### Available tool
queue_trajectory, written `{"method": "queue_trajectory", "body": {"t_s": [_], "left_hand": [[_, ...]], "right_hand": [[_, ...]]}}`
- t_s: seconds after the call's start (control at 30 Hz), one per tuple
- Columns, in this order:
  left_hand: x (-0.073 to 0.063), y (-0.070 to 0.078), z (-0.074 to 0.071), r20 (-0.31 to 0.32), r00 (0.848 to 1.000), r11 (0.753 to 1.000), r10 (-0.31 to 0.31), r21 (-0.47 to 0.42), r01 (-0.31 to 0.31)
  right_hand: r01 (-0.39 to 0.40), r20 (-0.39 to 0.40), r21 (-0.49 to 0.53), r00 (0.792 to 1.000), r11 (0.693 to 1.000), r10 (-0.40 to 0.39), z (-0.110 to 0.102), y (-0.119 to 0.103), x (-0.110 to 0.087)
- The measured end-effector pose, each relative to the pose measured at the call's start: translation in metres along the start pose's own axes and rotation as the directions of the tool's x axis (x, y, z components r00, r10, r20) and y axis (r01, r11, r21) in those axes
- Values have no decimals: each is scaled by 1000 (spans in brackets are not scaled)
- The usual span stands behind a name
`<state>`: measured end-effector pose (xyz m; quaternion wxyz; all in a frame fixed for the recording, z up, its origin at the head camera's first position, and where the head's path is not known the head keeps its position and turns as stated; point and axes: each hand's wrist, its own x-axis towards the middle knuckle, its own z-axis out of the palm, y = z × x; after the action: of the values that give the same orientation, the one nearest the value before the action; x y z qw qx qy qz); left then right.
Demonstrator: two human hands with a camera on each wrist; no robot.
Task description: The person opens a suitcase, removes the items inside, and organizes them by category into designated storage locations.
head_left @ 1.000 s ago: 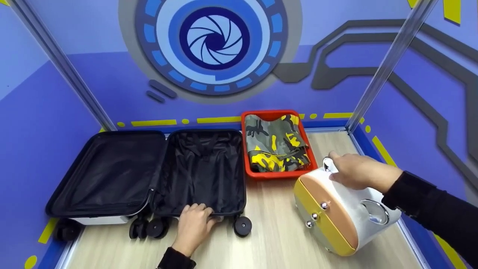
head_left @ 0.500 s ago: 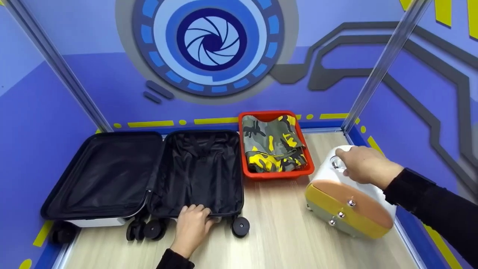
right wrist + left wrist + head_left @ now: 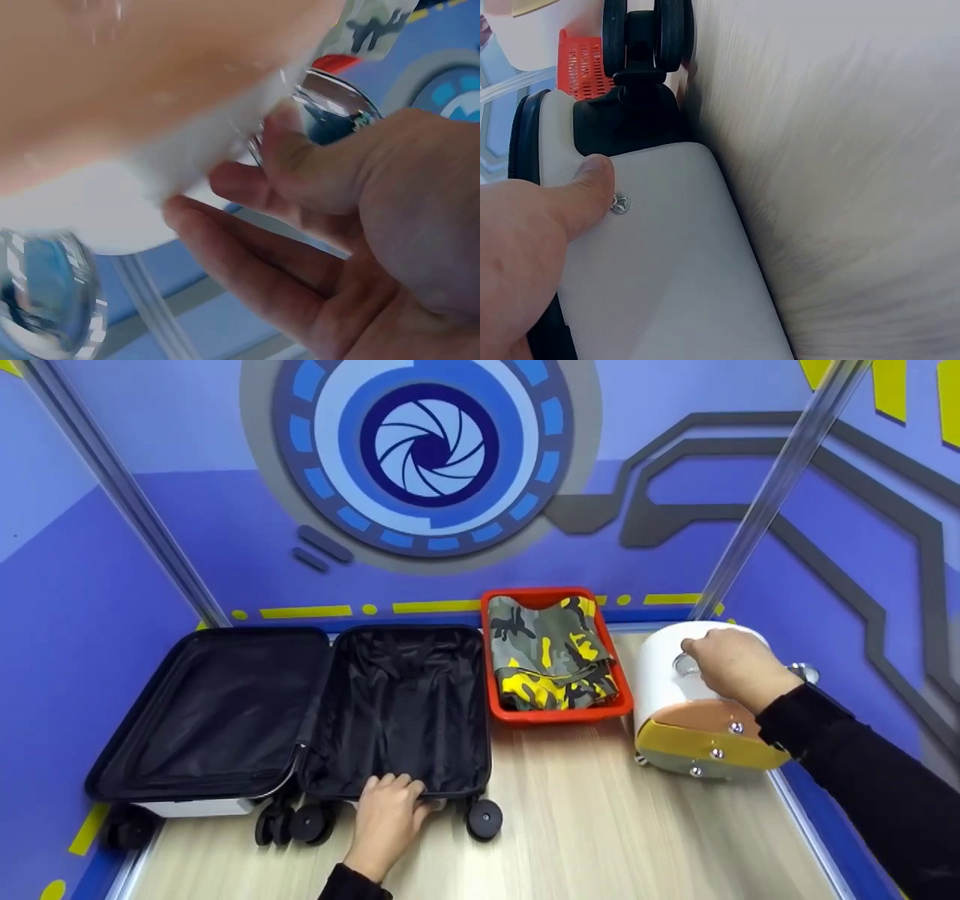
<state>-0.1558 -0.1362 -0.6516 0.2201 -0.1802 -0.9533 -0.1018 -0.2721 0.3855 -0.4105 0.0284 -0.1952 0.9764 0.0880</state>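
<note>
An open suitcase with a black lining point(image 3: 397, 705) lies spread in two halves on the left. My left hand point(image 3: 390, 819) grips the front rim of its right half. In the left wrist view the thumb presses the suitcase's white side point(image 3: 667, 247) beside a small metal stud; the other fingers are mostly hidden. At the right, my right hand point(image 3: 742, 664) pinches a chrome ring handle point(image 3: 337, 101) on a white rounded drawer box point(image 3: 660, 675). Its front has orange, yellow and grey drawers with silver knobs. A second chrome ring point(image 3: 806, 673) shows at its right end.
A red basket point(image 3: 624, 706) holding folded camouflage cloth point(image 3: 551, 649) stands between suitcase and drawer box. Black wheels point(image 3: 484, 819) stick out at the suitcase's front. Blue printed walls point(image 3: 420, 577) enclose the wooden tabletop point(image 3: 570, 817) at the back and sides.
My right hand has moved the drawer box back and rightward, turning its drawer fronts toward me, beside the red basket. My left hand keeps its grip on the suitcase rim.
</note>
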Motion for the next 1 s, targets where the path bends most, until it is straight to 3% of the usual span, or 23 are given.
{"method": "queue_trajectory", "body": {"t_s": [0.2, 0.47, 0.83, 1.0], "left_hand": [[-2, -1, -1, 2, 1000, 1000, 2, 13, -2], [-2, 0, -3, 39, 999, 999, -22, 31, 21], [-1, 2, 0, 22, 1000, 999, -20, 25, 20], [-2, 2, 0, 17, 1000, 1000, -18, 25, 17]], "right_hand": [[-49, -149, 39, 987, 998, 54, 14, 9, 17], [-141, -307, 94, 938, 986, 163, 30, 12, 45], [-183, -363, 174, 901, 968, 236, 43, 23, 74], [-183, -367, 211, 896, 960, 252, 46, 22, 91]]}}
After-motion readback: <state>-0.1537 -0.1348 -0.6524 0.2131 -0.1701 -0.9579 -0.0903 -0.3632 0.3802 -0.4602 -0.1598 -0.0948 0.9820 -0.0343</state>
